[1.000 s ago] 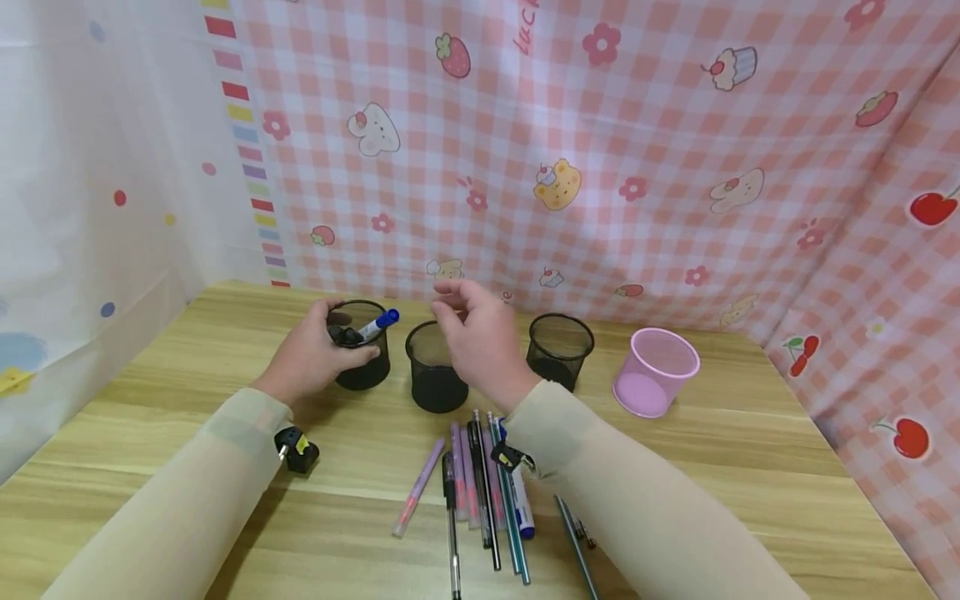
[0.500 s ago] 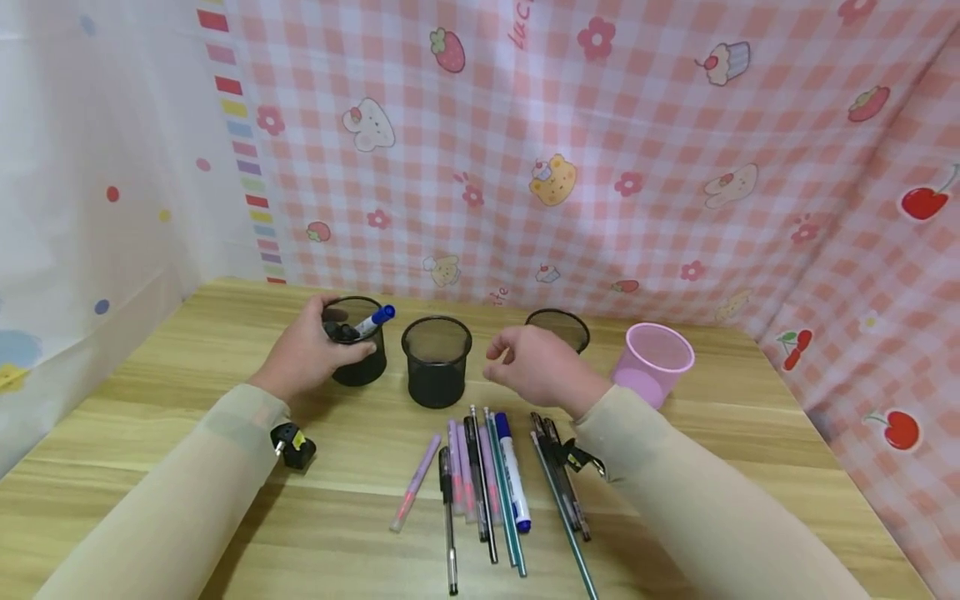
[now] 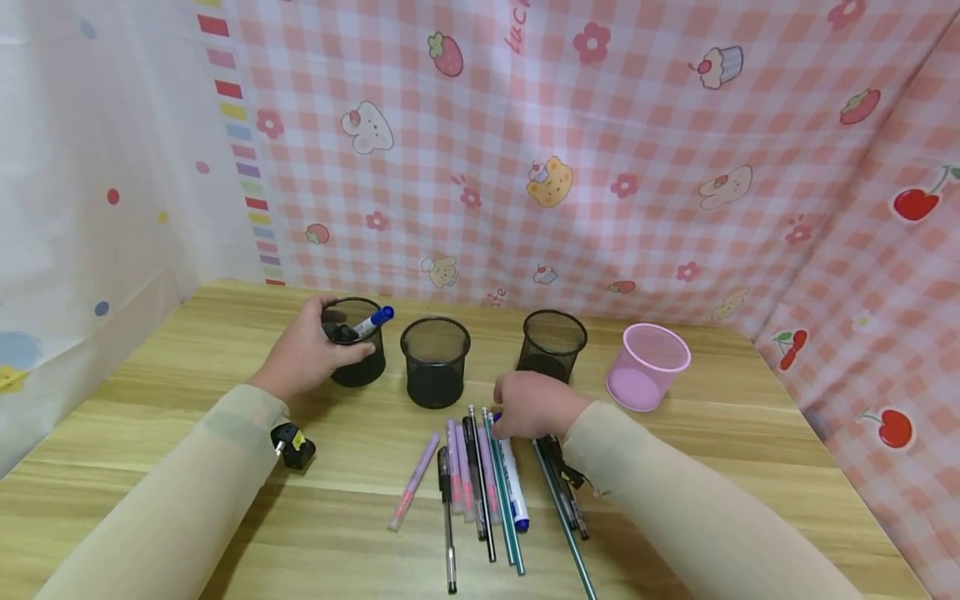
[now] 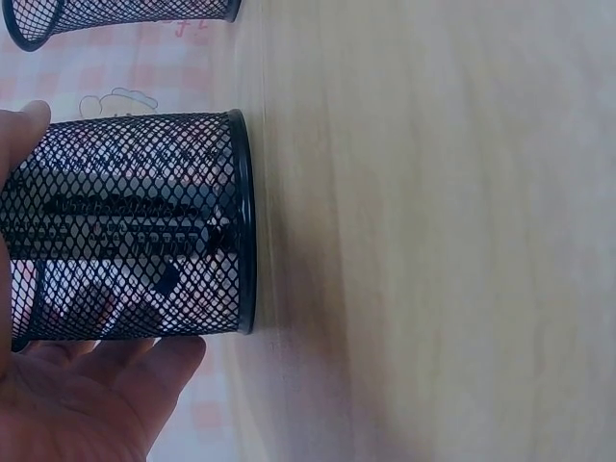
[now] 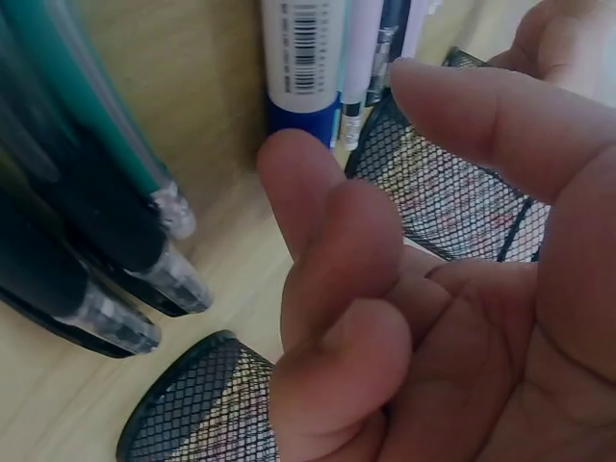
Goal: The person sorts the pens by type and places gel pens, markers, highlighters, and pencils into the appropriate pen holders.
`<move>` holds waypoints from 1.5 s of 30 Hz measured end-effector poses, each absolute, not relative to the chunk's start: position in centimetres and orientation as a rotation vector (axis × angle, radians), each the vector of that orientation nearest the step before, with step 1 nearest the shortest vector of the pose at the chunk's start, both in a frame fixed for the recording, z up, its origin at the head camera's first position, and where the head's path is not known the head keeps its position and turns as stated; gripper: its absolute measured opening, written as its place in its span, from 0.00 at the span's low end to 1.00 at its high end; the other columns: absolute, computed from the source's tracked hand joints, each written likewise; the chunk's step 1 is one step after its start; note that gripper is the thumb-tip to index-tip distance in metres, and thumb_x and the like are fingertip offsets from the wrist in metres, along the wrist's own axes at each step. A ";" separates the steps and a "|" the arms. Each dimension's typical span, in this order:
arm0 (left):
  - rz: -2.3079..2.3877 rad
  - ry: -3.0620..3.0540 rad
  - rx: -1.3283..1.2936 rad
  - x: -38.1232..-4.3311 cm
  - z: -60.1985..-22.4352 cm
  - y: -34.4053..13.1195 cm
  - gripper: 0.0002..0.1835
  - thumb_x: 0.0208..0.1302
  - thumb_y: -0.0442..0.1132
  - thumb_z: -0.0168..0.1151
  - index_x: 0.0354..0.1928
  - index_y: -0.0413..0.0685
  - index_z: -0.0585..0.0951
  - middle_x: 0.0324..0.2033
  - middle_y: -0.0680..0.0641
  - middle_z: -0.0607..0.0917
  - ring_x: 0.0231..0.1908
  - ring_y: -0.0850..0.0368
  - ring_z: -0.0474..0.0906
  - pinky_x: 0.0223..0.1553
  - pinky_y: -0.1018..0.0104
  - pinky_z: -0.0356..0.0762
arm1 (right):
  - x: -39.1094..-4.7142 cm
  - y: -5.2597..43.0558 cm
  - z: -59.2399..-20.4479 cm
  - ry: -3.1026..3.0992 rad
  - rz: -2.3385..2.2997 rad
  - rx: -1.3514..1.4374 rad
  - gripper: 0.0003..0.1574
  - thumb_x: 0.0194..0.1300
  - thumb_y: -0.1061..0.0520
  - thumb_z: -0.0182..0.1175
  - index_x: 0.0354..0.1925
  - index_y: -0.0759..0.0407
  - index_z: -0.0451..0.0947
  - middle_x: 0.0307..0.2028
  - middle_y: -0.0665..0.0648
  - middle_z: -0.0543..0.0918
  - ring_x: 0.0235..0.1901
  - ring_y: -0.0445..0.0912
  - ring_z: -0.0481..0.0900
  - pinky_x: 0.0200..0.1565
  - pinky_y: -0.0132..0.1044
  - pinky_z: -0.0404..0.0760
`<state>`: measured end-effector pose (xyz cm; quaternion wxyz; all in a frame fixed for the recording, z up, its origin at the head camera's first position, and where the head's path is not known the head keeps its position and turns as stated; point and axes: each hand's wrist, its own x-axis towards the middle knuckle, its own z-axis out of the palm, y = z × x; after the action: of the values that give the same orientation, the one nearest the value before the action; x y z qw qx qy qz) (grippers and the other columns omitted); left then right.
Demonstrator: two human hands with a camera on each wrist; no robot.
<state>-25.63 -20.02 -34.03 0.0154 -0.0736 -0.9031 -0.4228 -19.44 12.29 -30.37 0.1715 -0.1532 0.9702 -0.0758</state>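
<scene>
My left hand grips the leftmost black mesh pen cup, thumb on the near side and fingers round the far side. Standing in that cup is a blue-capped whiteboard marker beside black pens; dark shapes show through the mesh in the left wrist view. My right hand is over the top end of another whiteboard marker lying on the table. In the right wrist view a fingertip meets or nearly meets the marker's blue end, with the thumb apart from it.
Two more black mesh cups, a middle one and one farther right, stand beside a pink mesh cup. Purple highlighters, black pens and green pencils lie in front. A checked cloth hangs behind.
My right hand has come from above the second black cup, moving right and then down to the marker on the table. The left hand keeps hold of the left cup.
</scene>
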 end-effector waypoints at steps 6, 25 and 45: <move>-1.285 -2.805 -0.228 -25.7 -34.0 -19.8 0.57 0.64 0.54 0.76 0.81 0.37 0.50 0.73 0.32 0.72 0.72 0.33 0.70 0.71 0.36 0.68 | -19.7 12.3 -30.8 2.740 -0.193 -0.441 0.20 0.60 0.53 0.74 0.47 0.62 0.84 0.40 0.55 0.87 0.35 0.47 0.79 0.44 0.42 0.83; -1.295 -2.802 -0.233 -25.8 -34.3 -20.1 0.57 0.64 0.53 0.76 0.81 0.37 0.50 0.73 0.32 0.72 0.71 0.33 0.70 0.70 0.36 0.70 | -19.9 12.4 -31.5 2.671 -0.230 -0.450 0.17 0.61 0.58 0.71 0.19 0.53 0.77 0.13 0.47 0.75 0.15 0.40 0.68 0.21 0.32 0.67; -1.302 -2.802 -0.236 -25.8 -34.3 -20.1 0.57 0.64 0.53 0.75 0.81 0.38 0.50 0.73 0.32 0.71 0.71 0.33 0.70 0.70 0.36 0.70 | -19.9 12.7 -31.8 2.701 -0.219 -0.504 0.25 0.58 0.62 0.67 0.13 0.50 0.65 0.12 0.46 0.68 0.15 0.41 0.63 0.22 0.34 0.62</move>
<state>-25.81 -20.14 -34.31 0.0213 -0.0762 -0.9040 -0.4201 -19.94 12.66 -31.78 0.1916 -0.1796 0.9617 -0.0780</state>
